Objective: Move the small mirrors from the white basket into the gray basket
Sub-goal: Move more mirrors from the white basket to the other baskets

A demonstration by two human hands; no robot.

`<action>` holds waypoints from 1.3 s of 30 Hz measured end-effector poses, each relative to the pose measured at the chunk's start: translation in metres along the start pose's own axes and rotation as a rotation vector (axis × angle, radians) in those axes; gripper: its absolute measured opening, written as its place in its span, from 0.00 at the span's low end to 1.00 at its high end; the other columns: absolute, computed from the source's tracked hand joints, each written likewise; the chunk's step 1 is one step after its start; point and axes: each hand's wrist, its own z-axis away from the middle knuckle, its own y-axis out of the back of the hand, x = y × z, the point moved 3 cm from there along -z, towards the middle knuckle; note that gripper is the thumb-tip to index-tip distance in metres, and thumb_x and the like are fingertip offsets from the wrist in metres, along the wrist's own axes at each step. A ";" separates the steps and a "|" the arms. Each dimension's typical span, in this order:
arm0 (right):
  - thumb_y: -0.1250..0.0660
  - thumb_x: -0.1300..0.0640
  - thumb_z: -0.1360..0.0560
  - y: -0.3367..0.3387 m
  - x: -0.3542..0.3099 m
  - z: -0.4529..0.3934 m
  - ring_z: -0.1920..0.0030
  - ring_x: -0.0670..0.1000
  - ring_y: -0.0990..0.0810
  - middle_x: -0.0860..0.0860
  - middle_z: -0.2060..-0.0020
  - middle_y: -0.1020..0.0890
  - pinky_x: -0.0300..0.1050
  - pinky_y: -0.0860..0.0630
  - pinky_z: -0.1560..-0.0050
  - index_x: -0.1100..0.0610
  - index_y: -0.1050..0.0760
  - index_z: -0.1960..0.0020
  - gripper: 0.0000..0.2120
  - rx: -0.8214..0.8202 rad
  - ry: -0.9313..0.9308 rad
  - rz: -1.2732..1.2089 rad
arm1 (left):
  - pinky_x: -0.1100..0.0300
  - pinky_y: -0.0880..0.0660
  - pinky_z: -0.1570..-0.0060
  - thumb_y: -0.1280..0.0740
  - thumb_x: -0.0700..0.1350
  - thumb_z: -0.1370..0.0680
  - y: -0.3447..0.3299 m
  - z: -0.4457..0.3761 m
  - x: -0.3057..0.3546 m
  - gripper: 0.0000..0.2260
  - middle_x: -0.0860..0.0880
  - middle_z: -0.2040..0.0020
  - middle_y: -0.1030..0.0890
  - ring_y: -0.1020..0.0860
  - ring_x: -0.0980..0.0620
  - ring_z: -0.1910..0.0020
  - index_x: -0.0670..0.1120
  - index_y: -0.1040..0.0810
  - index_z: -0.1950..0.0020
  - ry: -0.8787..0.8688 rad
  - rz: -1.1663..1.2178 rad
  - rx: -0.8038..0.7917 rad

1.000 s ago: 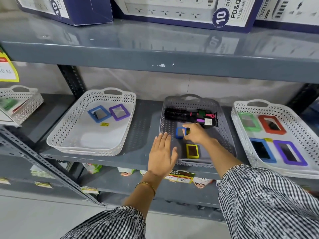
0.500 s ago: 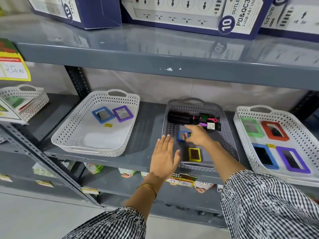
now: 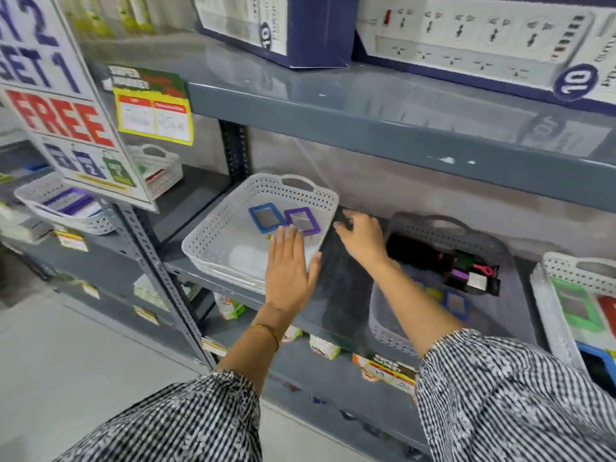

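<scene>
The white basket (image 3: 213, 248) sits on the grey shelf and holds a blue-framed mirror (image 3: 264, 217) and a purple-framed mirror (image 3: 302, 221). My left hand (image 3: 289, 268) is flat and open over the basket's right front corner. My right hand (image 3: 361, 236) hovers with spread fingers over the bare shelf between the two baskets, just right of the purple mirror, holding nothing. The gray basket (image 3: 388, 316) to the right holds a blue-framed mirror (image 3: 455, 303), a yellow-framed mirror (image 3: 433, 292) partly hidden by my right forearm, and black hairbrushes (image 3: 443, 263).
Another white basket (image 3: 546, 288) with green, red and blue mirrors stands at the far right. A "FREE" promo sign (image 3: 66, 105) hangs at the left in front of more baskets. Power-strip boxes (image 3: 483, 41) sit on the shelf above. A perforated upright post (image 3: 160, 278) rises left of the white basket.
My right hand left the blue mirror in the gray basket and moved left toward the white basket. My left hand moved over the white basket's corner. The view swung left.
</scene>
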 end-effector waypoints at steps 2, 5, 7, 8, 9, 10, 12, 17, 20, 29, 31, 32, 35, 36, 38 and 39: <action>0.36 0.55 0.24 -0.027 -0.021 -0.014 0.42 0.62 0.21 0.63 0.43 0.19 0.53 0.24 0.41 0.61 0.24 0.39 0.17 -0.052 0.033 0.059 | 0.51 0.55 0.27 0.48 0.53 0.21 0.007 -0.009 -0.023 0.27 0.36 0.27 0.38 0.46 0.39 0.26 0.37 0.41 0.29 0.037 -0.060 0.013; 0.38 0.55 0.23 -0.064 -0.035 -0.037 0.41 0.62 0.22 0.63 0.42 0.20 0.50 0.26 0.43 0.64 0.25 0.40 0.16 -0.115 0.017 0.170 | 0.50 0.56 0.27 0.44 0.51 0.20 0.008 -0.016 -0.047 0.26 0.35 0.27 0.40 0.46 0.37 0.26 0.36 0.41 0.29 0.067 -0.095 -0.007; 0.37 0.54 0.23 -0.089 -0.037 -0.053 0.41 0.60 0.22 0.63 0.42 0.20 0.49 0.26 0.41 0.65 0.25 0.40 0.18 -0.178 -0.026 0.203 | 0.50 0.57 0.27 0.44 0.52 0.20 0.004 -0.018 -0.059 0.26 0.35 0.26 0.42 0.47 0.38 0.26 0.36 0.43 0.28 0.094 -0.101 -0.031; 0.37 0.53 0.23 -0.101 -0.037 -0.060 0.40 0.60 0.22 0.62 0.41 0.21 0.49 0.26 0.40 0.64 0.26 0.38 0.19 -0.212 -0.061 0.224 | 0.50 0.59 0.28 0.46 0.53 0.20 0.002 -0.018 -0.063 0.27 0.36 0.26 0.43 0.48 0.38 0.25 0.36 0.44 0.28 0.103 -0.113 -0.043; 0.36 0.51 0.23 -0.111 -0.037 -0.065 0.39 0.60 0.23 0.62 0.39 0.21 0.49 0.26 0.39 0.64 0.27 0.37 0.20 -0.241 -0.099 0.248 | 0.49 0.60 0.28 0.48 0.55 0.20 0.000 -0.018 -0.064 0.28 0.36 0.25 0.43 0.49 0.39 0.25 0.36 0.45 0.28 0.104 -0.126 -0.056; 0.35 0.50 0.24 -0.118 -0.036 -0.070 0.38 0.60 0.24 0.62 0.38 0.23 0.49 0.27 0.39 0.63 0.29 0.36 0.22 -0.261 -0.133 0.275 | 0.48 0.60 0.28 0.49 0.56 0.20 -0.001 -0.017 -0.064 0.28 0.36 0.25 0.43 0.49 0.39 0.25 0.37 0.45 0.28 0.100 -0.136 -0.063; 0.35 0.47 0.25 -0.136 -0.038 -0.079 0.34 0.60 0.27 0.62 0.34 0.27 0.50 0.29 0.35 0.63 0.34 0.31 0.29 -0.304 -0.180 0.350 | 0.46 0.61 0.29 0.49 0.56 0.20 -0.002 -0.018 -0.068 0.28 0.36 0.25 0.43 0.48 0.39 0.25 0.37 0.45 0.28 0.103 -0.139 -0.066; 0.37 0.44 0.24 -0.159 -0.036 -0.086 0.27 0.63 0.38 0.64 0.27 0.38 0.57 0.38 0.27 0.63 0.47 0.25 0.37 -0.381 -0.239 0.455 | 0.47 0.64 0.28 0.50 0.57 0.20 -0.003 -0.017 -0.071 0.28 0.38 0.24 0.45 0.51 0.41 0.25 0.39 0.47 0.27 0.107 -0.153 -0.092; 0.40 0.45 0.22 -0.162 -0.034 -0.087 0.29 0.64 0.37 0.66 0.28 0.38 0.58 0.34 0.30 0.63 0.48 0.25 0.35 -0.353 -0.258 0.517 | 0.45 0.64 0.30 0.50 0.56 0.20 -0.002 -0.016 -0.072 0.28 0.38 0.25 0.43 0.50 0.40 0.25 0.39 0.45 0.27 0.119 -0.166 -0.101; 0.32 0.45 0.27 -0.138 -0.046 -0.089 0.36 0.61 0.27 0.62 0.35 0.27 0.51 0.25 0.39 0.62 0.38 0.30 0.34 -0.180 -0.210 0.419 | 0.48 0.63 0.29 0.51 0.57 0.20 -0.001 -0.026 -0.081 0.28 0.37 0.26 0.41 0.47 0.39 0.25 0.38 0.44 0.28 0.127 -0.180 -0.096; 0.31 0.46 0.28 -0.119 -0.056 -0.081 0.36 0.60 0.27 0.62 0.36 0.26 0.50 0.27 0.39 0.63 0.37 0.31 0.33 -0.149 -0.148 0.350 | 0.51 0.62 0.29 0.50 0.55 0.20 0.000 -0.028 -0.082 0.27 0.37 0.26 0.41 0.47 0.39 0.25 0.37 0.44 0.28 0.118 -0.177 -0.102; 0.31 0.46 0.28 -0.108 -0.060 -0.076 0.37 0.60 0.26 0.62 0.37 0.25 0.49 0.27 0.39 0.63 0.35 0.32 0.33 -0.131 -0.119 0.322 | 0.51 0.61 0.28 0.49 0.54 0.20 0.001 -0.028 -0.081 0.27 0.36 0.26 0.42 0.47 0.38 0.25 0.37 0.43 0.28 0.111 -0.178 -0.103; 0.30 0.45 0.31 -0.069 -0.065 -0.052 0.39 0.61 0.25 0.61 0.39 0.23 0.48 0.26 0.43 0.61 0.34 0.34 0.32 -0.067 -0.104 0.215 | 0.50 0.57 0.26 0.47 0.51 0.19 0.006 -0.024 -0.080 0.25 0.36 0.26 0.41 0.47 0.38 0.25 0.36 0.42 0.29 0.085 -0.185 -0.089; 0.29 0.45 0.32 -0.057 -0.066 -0.043 0.40 0.62 0.24 0.62 0.40 0.23 0.49 0.25 0.45 0.61 0.34 0.35 0.32 -0.042 -0.099 0.186 | 0.49 0.56 0.26 0.45 0.50 0.20 0.008 -0.023 -0.080 0.24 0.36 0.26 0.41 0.47 0.38 0.26 0.36 0.41 0.29 0.086 -0.183 -0.070; 0.28 0.46 0.33 -0.027 -0.056 -0.022 0.42 0.63 0.24 0.63 0.43 0.21 0.50 0.25 0.48 0.62 0.33 0.38 0.31 0.030 -0.085 0.162 | 0.47 0.52 0.27 0.44 0.49 0.20 0.011 -0.021 -0.063 0.23 0.35 0.27 0.38 0.45 0.37 0.26 0.35 0.39 0.30 0.069 -0.142 -0.022; 0.28 0.45 0.33 -0.008 -0.048 -0.010 0.43 0.63 0.24 0.63 0.44 0.21 0.50 0.25 0.49 0.62 0.33 0.39 0.31 0.059 -0.090 0.165 | 0.46 0.50 0.27 0.43 0.48 0.20 0.010 -0.019 -0.046 0.23 0.35 0.28 0.36 0.43 0.37 0.27 0.35 0.38 0.31 0.049 -0.106 -0.005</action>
